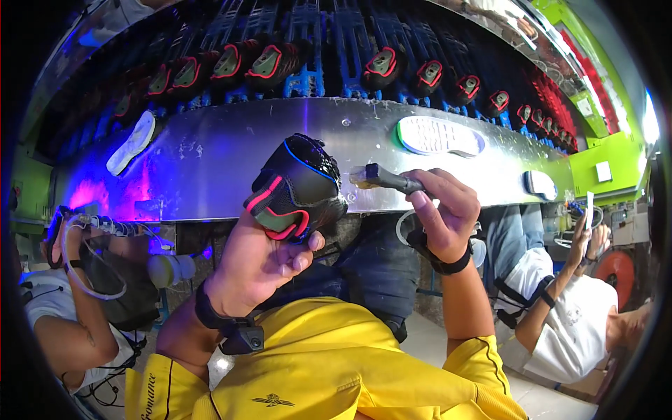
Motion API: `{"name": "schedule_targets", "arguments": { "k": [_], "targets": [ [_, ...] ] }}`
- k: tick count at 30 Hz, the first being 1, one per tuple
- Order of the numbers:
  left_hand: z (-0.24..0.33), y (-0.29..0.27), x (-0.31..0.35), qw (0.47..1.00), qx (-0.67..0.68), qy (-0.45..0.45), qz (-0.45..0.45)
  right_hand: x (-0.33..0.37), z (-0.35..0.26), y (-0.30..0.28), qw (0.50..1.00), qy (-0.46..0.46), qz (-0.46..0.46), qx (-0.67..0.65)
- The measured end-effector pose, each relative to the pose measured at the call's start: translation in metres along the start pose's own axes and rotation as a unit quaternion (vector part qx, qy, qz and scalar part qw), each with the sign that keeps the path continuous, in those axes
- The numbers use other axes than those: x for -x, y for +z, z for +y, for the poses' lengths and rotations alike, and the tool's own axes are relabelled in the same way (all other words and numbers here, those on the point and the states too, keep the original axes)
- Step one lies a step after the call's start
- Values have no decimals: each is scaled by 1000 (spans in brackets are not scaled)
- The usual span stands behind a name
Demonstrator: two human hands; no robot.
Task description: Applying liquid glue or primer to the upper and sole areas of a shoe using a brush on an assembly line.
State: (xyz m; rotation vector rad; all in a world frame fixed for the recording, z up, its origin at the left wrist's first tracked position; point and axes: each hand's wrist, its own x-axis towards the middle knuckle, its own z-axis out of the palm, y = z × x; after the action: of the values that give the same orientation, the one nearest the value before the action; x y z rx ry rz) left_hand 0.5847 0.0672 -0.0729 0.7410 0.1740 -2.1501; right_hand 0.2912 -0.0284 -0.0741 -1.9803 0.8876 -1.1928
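My left hand [255,262] grips a black shoe upper [297,189] with pink-red trim and a thin blue line round its lower edge. The upper is tilted, its shiny, wet-looking underside turned up and away from me. In my right hand [444,206] is a dark-handled brush [392,180], pinched between thumb and fingers. Its pale bristle tip points left at the shoe upper, with a small gap between them. A white shoe sole [439,136] lies on the metal ledge beyond the brush.
Beyond the metal ledge [231,150], several black shoe uppers [381,66] stand on a blue rack conveyor [304,80]. More soles lie on the ledge, one at left [131,143] and one at right [540,185]. Co-workers sit on both sides, one in a white shirt [577,315] at right.
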Motion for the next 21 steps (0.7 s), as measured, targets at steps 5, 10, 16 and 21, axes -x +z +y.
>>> {"name": "schedule_targets", "arguments": {
  "k": [5,10,16,21],
  "targets": [
    [-5,9,0,996,-15,22,85,-22,-9,7,998,-61,-4,23],
    [2,0,-1,998,46,-47,8,-20,-2,13,998,-64,-7,18],
    [7,-11,1,992,91,-70,-42,-1,11,21,999,-29,-16,26],
    [7,-16,-1,999,35,1,9,7,8,22,1000,24,10,5]
  ]
}}
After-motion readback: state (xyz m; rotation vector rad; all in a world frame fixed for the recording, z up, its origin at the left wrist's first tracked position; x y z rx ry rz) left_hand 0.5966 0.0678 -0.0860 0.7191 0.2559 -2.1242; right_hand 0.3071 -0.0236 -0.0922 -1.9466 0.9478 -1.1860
